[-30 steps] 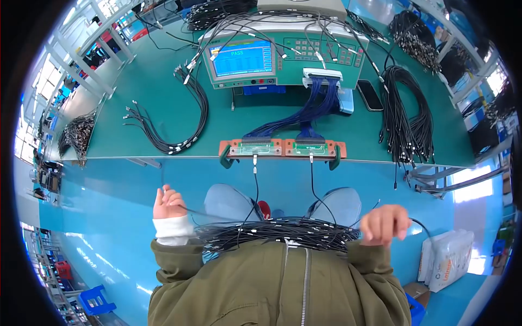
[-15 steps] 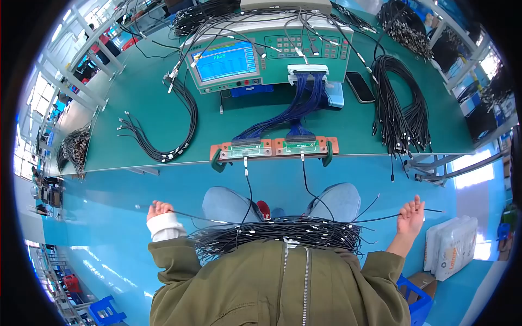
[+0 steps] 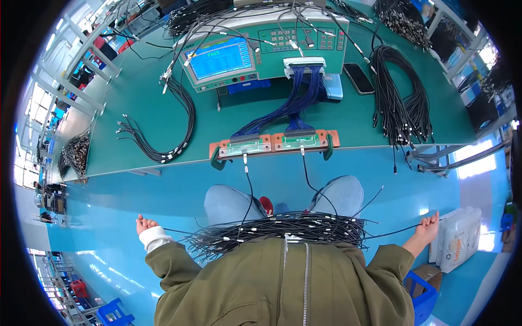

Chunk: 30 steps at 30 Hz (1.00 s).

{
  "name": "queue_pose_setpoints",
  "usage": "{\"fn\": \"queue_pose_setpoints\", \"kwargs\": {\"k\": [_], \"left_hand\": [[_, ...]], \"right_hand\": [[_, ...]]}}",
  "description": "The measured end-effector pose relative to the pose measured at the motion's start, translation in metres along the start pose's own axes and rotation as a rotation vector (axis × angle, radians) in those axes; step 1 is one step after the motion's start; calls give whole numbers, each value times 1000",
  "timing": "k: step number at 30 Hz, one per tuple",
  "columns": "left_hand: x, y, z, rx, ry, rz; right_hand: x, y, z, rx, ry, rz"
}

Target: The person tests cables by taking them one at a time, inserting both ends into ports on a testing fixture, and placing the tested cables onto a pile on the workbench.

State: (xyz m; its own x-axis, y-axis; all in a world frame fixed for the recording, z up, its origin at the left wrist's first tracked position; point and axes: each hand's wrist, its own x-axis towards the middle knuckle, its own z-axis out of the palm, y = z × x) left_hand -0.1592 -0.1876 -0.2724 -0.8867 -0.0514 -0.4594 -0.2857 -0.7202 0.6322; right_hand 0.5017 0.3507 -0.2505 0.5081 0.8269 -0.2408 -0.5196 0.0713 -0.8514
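Observation:
A heap of black cables (image 3: 277, 229) with white tags lies across my lap. Out to the left, my left hand (image 3: 145, 223) is closed around a thin black cable that runs from the heap. On the far right my right hand (image 3: 428, 225) grips another stretch of black cable (image 3: 392, 234), pulled out from the heap's right side; whether both are one cable I cannot tell. Two plugged cables hang from the test fixture (image 3: 274, 143) at the table's edge, dropping toward the heap. Blue ribbon wires (image 3: 272, 117) link the fixture to a green tester (image 3: 266, 54), whose screen (image 3: 220, 58) reads PASS.
On the green table (image 3: 136, 98) lie a cable bundle (image 3: 185, 127) at left, a phone (image 3: 358, 79) and a thick cable bundle (image 3: 402, 98) at right. White bags (image 3: 458, 242) and a blue stool (image 3: 421, 293) stand on the floor to the right.
Both hands have moved outward and lower, pulling on the cable, which now lies closer along the heap. The view has shifted slightly.

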Motion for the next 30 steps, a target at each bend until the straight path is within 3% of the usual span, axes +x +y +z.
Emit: {"fn": "queue_pose_setpoints", "kwargs": {"k": [5, 7, 9, 10, 11, 13, 14, 16, 19, 22, 26, 27, 29, 30], "left_hand": [[-18, -21, 34, 341, 108, 192], [-29, -32, 58, 389, 98, 265], [-67, -58, 97, 906, -264, 457], [-94, -79, 120, 1044, -347, 410], [-95, -102, 122, 1176, -633, 512], [-123, -149, 140, 1209, -836, 384], [-139, -171, 147, 1042, -813, 211], [-153, -199, 155, 1001, -777, 119], [-150, -224, 152, 937, -818, 19], [-142, -237, 144, 818, -864, -79], [-138, -248, 141, 679, -876, -172], [-140, -251, 143, 641, -865, -175], [-148, -254, 152, 623, -772, -191], [-153, -254, 159, 631, -717, -211]], "right_hand": [[-40, -21, 28, -70, 3, -85], [-40, -18, 36, -191, -245, -21], [-40, -12, 47, -295, -492, 33], [-64, 0, 76, -367, -367, 36], [-89, 9, 101, -448, -481, 69], [-122, 50, 130, -430, -814, 195], [-148, 64, 147, -517, -937, 249], [-189, 98, 172, -693, -1109, 362], [-223, 139, 193, -705, -1172, 422], [-237, 165, 195, -758, -1213, 248], [-242, 192, 189, -751, -1099, -403], [-246, 187, 191, -762, -1099, -390], [-257, 170, 207, -520, -1001, 458], [-259, 170, 213, -465, -976, 571]]}}
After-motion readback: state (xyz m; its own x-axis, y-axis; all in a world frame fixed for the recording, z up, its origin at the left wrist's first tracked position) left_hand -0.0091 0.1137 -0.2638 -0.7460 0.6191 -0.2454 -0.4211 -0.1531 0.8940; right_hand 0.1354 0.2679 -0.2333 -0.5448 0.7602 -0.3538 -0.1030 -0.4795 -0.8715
